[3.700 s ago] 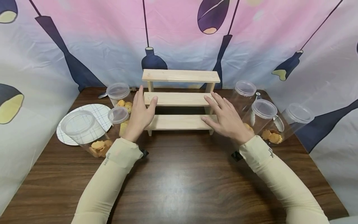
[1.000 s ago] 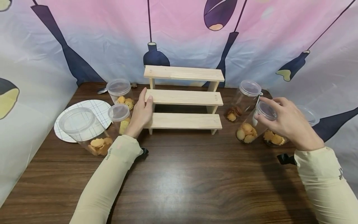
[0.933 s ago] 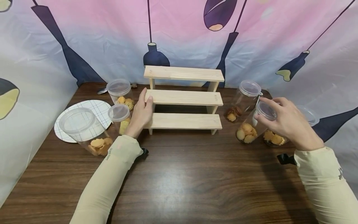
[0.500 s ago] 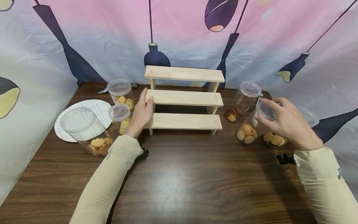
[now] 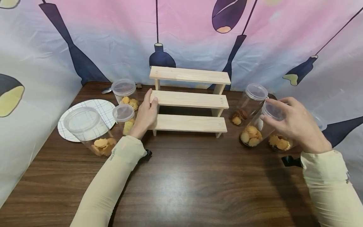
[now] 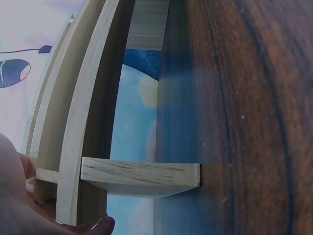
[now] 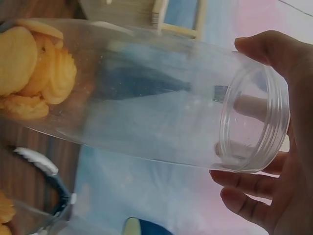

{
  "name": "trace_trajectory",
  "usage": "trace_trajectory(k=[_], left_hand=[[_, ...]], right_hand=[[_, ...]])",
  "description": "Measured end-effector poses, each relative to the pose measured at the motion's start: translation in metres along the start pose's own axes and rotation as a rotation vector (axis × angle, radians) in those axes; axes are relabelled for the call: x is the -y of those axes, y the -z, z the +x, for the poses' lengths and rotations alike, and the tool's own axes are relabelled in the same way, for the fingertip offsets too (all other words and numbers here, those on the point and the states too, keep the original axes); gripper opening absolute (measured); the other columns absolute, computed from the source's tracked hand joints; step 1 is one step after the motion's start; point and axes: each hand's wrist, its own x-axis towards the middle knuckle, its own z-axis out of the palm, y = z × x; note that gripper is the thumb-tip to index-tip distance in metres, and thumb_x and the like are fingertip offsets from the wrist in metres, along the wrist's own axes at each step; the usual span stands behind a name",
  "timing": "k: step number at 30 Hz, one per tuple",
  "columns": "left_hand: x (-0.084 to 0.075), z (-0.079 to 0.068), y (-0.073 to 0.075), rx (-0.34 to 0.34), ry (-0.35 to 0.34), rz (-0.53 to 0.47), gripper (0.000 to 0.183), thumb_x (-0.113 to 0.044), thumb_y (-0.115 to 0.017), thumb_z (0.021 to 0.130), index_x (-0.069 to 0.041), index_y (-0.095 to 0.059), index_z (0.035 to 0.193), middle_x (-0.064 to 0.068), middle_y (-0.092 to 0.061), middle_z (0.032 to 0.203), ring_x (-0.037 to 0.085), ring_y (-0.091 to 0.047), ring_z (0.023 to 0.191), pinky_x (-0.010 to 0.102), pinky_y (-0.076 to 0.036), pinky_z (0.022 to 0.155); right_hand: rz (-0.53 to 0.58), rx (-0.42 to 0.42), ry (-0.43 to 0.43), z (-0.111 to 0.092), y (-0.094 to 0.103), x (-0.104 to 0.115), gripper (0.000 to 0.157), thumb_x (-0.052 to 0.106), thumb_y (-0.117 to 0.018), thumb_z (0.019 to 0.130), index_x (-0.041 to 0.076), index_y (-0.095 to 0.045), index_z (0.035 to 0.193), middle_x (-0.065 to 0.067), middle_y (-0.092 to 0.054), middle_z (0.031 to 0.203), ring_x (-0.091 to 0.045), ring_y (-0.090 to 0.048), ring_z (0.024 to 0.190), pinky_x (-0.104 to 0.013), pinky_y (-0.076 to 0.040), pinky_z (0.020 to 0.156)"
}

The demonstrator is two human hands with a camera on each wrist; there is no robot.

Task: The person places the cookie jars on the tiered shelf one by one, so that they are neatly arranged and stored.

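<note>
A three-tiered wooden display stand (image 5: 190, 99) stands at the back middle of the table. My left hand (image 5: 144, 118) grips its left end. In the left wrist view, fingers and thumb wrap the end of the stand's boards (image 6: 73, 147). My right hand (image 5: 297, 124) holds a tall clear jar (image 5: 259, 124) by its lidded top. Seen from the right wrist, the thumb is on one side of the jar's lid (image 7: 257, 120) and the fingers on the other. Round cookies (image 7: 34, 68) lie in the jar's bottom.
Left of the stand are several lidded cookie jars (image 5: 83, 123), a white checked plate (image 5: 68, 132) and a spoon (image 5: 106, 90). Another cookie jar (image 5: 249, 102) stands behind the held one, and one (image 5: 279, 143) beside it. White-tipped tongs (image 7: 41, 161) lie near them.
Since the oldest frame, my right hand has left the stand's right side and taken hold of the jar top; my left hand has closed on the stand's left end. Lately only the view shifts slightly.
</note>
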Motion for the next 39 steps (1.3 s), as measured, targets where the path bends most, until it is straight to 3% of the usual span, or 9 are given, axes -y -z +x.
trace_trajectory(k=[11,23,29,34,39], left_hand=[[-0.001,-0.003,0.001,-0.009,-0.017,0.003,0.061,-0.053,-0.026,0.106,-0.034,-0.009,0.161,0.008,-0.022,0.164,0.036,-0.026,0.148,0.056,-0.023,0.118],[-0.001,-0.005,0.0,-0.021,-0.029,0.004,0.06,-0.05,-0.027,0.107,-0.032,-0.01,0.162,0.012,-0.025,0.163,0.038,-0.028,0.147,0.057,-0.024,0.117],[-0.002,-0.005,-0.002,-0.021,-0.022,-0.007,0.06,-0.051,-0.027,0.106,-0.033,-0.011,0.161,0.009,-0.024,0.164,0.037,-0.027,0.147,0.056,-0.023,0.117],[-0.001,-0.005,0.0,-0.039,-0.026,0.004,0.06,-0.05,-0.027,0.107,-0.032,-0.011,0.162,0.009,-0.024,0.164,0.036,-0.026,0.148,0.056,-0.023,0.118],[-0.002,-0.003,-0.001,-0.035,-0.032,0.002,0.061,-0.052,-0.026,0.106,-0.032,-0.011,0.161,0.009,-0.024,0.164,0.036,-0.026,0.148,0.056,-0.024,0.118]], right_hand=[[0.006,-0.052,-0.047,0.02,0.044,0.02,0.062,0.048,-0.068,0.091,0.02,-0.055,0.145,-0.026,-0.05,0.132,-0.045,-0.046,0.117,-0.068,-0.036,0.083],[0.098,-0.042,-0.079,0.07,0.085,0.048,0.064,0.047,-0.068,0.092,0.029,-0.048,0.149,-0.028,-0.04,0.146,-0.049,-0.042,0.12,-0.071,-0.032,0.09],[0.124,-0.072,-0.056,0.107,0.091,0.07,0.064,0.049,-0.065,0.091,0.031,-0.048,0.149,-0.021,-0.041,0.147,-0.042,-0.04,0.124,-0.066,-0.032,0.097],[0.153,-0.108,-0.03,0.137,0.084,0.094,0.063,0.053,-0.066,0.088,0.034,-0.052,0.146,-0.012,-0.047,0.138,-0.03,-0.044,0.107,-0.047,-0.034,0.086],[0.17,-0.112,-0.02,0.163,0.082,0.117,0.063,0.057,-0.063,0.087,0.037,-0.052,0.146,-0.009,-0.046,0.136,-0.028,-0.043,0.11,-0.044,-0.034,0.088]])
